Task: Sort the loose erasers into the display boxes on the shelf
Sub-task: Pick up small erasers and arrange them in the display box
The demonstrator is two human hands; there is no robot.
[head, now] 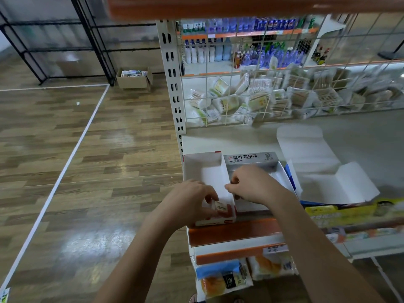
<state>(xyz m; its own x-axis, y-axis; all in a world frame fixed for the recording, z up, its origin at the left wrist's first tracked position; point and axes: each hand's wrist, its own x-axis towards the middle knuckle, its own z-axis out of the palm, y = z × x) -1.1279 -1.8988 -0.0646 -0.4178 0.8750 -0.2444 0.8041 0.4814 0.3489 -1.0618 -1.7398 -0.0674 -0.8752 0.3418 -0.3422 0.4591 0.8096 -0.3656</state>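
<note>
Brown cardboard makes up the carton (134, 80) standing open on the wood floor (65, 149) at far left, with papers or packets showing inside it. Further right, on the pale shelf (240, 138), sits a white display box with red trim (207, 171); its far part shows bare white card, and at its near end the left hand (192, 202) curls its fingers round a small wrapped eraser (222, 207), pinching it just inside the box. Touching that box on its right is a grey display box (253, 159) with printed Korean lettering on its back flap; the right hand (255, 184) reaches into it with fingers bent downward, and whether they grip anything cannot be told, as the hand hides what lies beneath. Next comes an opened white carton (323, 171), flaps spread, nothing visible in it. Behind a wire grille (262, 95), packets of cotton swabs (251, 99) lie heaped on the far shelf.
</note>
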